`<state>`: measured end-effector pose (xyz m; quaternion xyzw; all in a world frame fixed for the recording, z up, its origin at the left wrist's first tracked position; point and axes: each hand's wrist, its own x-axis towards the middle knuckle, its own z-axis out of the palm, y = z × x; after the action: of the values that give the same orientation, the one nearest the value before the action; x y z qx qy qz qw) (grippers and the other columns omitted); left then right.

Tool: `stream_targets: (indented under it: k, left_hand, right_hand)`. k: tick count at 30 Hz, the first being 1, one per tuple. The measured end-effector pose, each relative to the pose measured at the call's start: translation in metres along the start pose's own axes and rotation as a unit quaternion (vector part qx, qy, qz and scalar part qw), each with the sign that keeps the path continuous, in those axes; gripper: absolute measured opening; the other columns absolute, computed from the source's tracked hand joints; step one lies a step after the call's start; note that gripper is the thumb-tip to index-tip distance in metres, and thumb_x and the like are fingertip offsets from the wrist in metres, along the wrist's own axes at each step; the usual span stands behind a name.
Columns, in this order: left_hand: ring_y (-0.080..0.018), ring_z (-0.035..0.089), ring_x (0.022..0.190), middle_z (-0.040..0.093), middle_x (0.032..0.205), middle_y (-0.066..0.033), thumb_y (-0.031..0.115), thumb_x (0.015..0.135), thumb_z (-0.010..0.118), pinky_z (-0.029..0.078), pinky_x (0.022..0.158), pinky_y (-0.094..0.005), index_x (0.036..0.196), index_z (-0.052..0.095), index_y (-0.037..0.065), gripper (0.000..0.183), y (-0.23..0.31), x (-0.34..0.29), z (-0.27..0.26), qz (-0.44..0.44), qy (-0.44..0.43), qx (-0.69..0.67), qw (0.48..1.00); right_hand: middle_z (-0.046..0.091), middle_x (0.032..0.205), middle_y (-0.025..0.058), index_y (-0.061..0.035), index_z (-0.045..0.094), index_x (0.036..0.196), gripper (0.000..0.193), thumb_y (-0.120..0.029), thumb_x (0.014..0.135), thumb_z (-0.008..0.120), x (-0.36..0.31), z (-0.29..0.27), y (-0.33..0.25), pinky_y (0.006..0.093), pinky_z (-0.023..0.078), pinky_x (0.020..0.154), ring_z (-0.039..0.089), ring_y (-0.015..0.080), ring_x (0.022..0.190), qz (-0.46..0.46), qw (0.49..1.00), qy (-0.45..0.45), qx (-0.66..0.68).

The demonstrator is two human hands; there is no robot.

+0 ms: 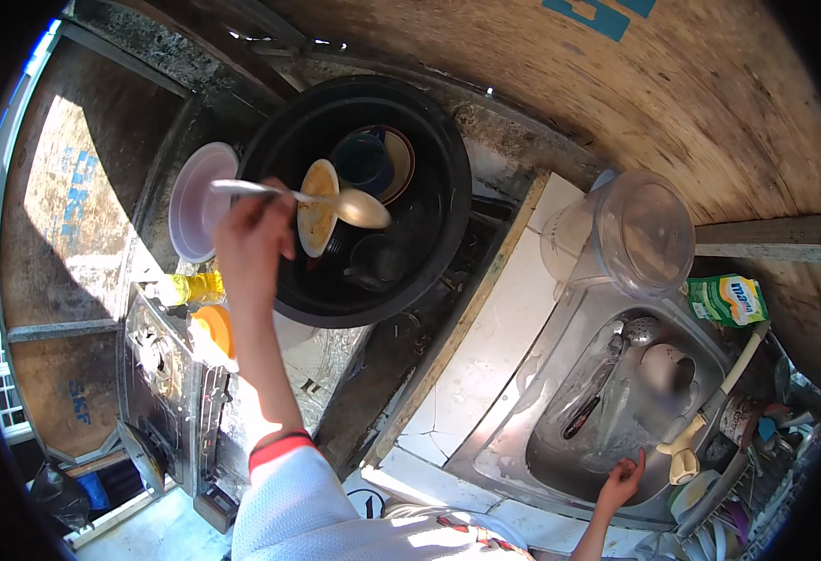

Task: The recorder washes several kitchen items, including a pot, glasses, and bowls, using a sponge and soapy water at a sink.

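Oval-bowled silver spoon [364, 209] looks glossy metal — large round black basin [460, 187], smooth plastic — rectangular grey sink [494, 460], shiny metal.

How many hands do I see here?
2. The left hand holds a spoon, seen against the black basin; the right hand is at the near side of the metal sink. No others show.
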<state>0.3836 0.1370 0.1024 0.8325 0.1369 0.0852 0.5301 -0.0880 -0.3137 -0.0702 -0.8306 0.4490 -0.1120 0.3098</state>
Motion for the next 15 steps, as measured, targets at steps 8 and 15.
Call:
stream_targets:
  k: [8, 15]
  left_hand:
    - [-0.0118, 0.057, 0.057, 0.061, 0.064, -0.0065, 0.008, 0.081, 0.065, 0.043, 0.052, -0.0260, 0.086, 0.064, 0.000, 0.010, -0.031, -0.240, 0.136, 0.013, -0.463, -0.124, 0.877]
    - [-0.0331, 0.062, 0.057, 0.063, 0.063, -0.0153, 0.013, 0.081, 0.061, 0.048, 0.057, -0.0414, 0.088, 0.063, 0.003, 0.013, -0.085, -0.299, 0.215, 0.123, -0.396, 0.035, 0.909]
  right_hand:
    - [0.057, 0.083, 0.0040, -0.0086, 0.045, 0.135, 0.055, 0.004, 0.082, 0.049, -0.017, -0.007, -0.017, 0.0230, 0.044, 0.055, 0.049, 0.0089, 0.063, -0.003, 0.999, 0.009, 0.048]
    - [0.056, 0.081, 0.0039, -0.0061, 0.046, 0.132, 0.043, -0.003, 0.089, 0.053, -0.034, -0.018, 0.001, 0.0223, 0.043, 0.053, 0.047, 0.0085, 0.061, 0.037, 0.997, 0.025, 0.068]
